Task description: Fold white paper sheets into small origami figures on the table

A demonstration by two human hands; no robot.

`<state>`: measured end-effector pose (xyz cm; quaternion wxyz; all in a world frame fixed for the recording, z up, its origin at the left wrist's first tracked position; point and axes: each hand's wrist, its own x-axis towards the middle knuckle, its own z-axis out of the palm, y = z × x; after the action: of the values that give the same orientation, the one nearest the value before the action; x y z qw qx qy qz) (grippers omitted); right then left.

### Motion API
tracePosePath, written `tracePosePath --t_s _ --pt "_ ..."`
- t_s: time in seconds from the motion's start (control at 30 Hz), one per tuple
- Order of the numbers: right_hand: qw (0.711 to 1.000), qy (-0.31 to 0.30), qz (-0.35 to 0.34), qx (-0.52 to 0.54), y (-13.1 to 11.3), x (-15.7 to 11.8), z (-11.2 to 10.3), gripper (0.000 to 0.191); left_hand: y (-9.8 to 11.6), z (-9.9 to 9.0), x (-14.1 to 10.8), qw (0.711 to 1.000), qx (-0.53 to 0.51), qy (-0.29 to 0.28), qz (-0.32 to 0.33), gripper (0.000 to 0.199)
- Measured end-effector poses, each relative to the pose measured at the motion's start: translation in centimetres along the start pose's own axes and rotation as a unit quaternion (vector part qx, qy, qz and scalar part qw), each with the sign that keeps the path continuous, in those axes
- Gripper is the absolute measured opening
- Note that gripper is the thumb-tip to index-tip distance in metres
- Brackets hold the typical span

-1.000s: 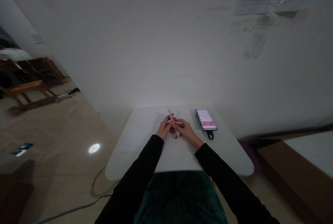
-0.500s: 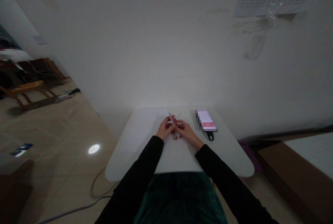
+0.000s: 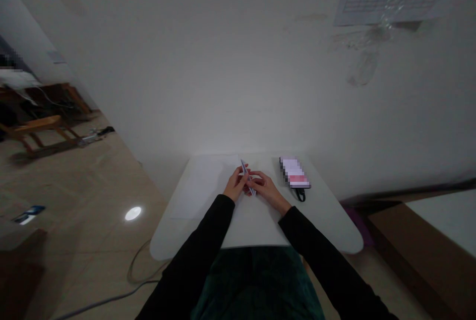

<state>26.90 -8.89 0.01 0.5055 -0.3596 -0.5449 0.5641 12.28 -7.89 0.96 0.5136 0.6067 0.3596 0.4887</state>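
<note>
A narrow strip of folded white paper point(image 3: 247, 177) stands slanted between my hands, near the middle of the white table point(image 3: 256, 228). My left hand point(image 3: 236, 185) pinches its left side. My right hand point(image 3: 265, 186) holds it from the right, with the fingertips meeting it. The fingers hide the strip's middle. To the left of my hands lies a flat sheet of white paper point(image 3: 199, 186), and my left hand is close to its right edge.
A pixelated flat pink-and-white object point(image 3: 293, 172) with a black loop point(image 3: 300, 194) lies right of my hands. The table's far edge meets a white wall. A wooden stool point(image 3: 33, 129) and a floor cable point(image 3: 122, 295) are lower left; brown furniture point(image 3: 412, 250) stands right.
The folded paper looks narrower than a second ago, and its top has turned slightly. My hands sit a little closer together around it.
</note>
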Motion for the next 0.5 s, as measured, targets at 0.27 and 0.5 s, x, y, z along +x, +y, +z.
tracePosePath --t_s 0.27,0.5 --pt "0.972 0.057 -0.102 -0.202 0.40 -0.25 0.52 0.031 -1.07 -0.92 0.40 0.979 0.141 0.021 0.148 0.048" --pt "0.907 0.125 -0.202 -0.348 0.85 -0.30 0.61 0.030 -0.56 -0.33 0.22 0.980 0.127 -0.003 0.155 0.065"
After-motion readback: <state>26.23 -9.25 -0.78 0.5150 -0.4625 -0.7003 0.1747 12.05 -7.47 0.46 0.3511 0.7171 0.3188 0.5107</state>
